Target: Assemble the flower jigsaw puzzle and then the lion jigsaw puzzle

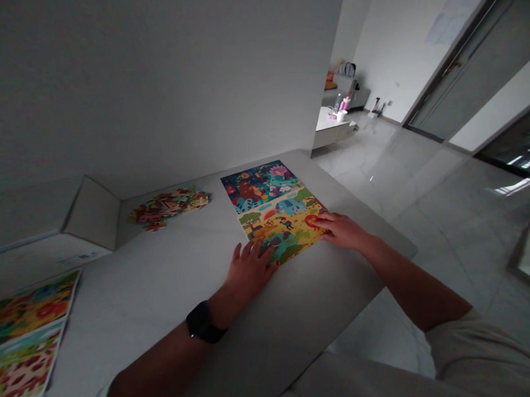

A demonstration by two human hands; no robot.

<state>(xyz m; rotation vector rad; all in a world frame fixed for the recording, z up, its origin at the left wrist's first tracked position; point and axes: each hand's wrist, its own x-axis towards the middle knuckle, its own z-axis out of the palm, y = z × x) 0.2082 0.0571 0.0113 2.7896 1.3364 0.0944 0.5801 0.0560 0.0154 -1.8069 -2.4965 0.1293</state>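
Note:
Two bright cartoon pictures, which look like jigsaw puzzles, lie against each other on the white table (171, 273). The farther one is a dark blue night scene (262, 186). Nearer to me is a yellow savanna scene (287, 212) with animals and trees. My left hand (253, 268) rests with spread fingers on the near left corner of the savanna picture. At its right edge, my right hand (343, 230) lies with fingers stretched over the border. Whether a loose piece is under the right fingertips is hidden.
A heap of small colourful pieces (171, 205) sits by the wall. Left of it stands a white box (92, 218). Printed picture sheets (29, 343) lie at the lower left. Beyond the table's right edge is a tiled floor (423, 191), with a low white table (332, 125) farther back.

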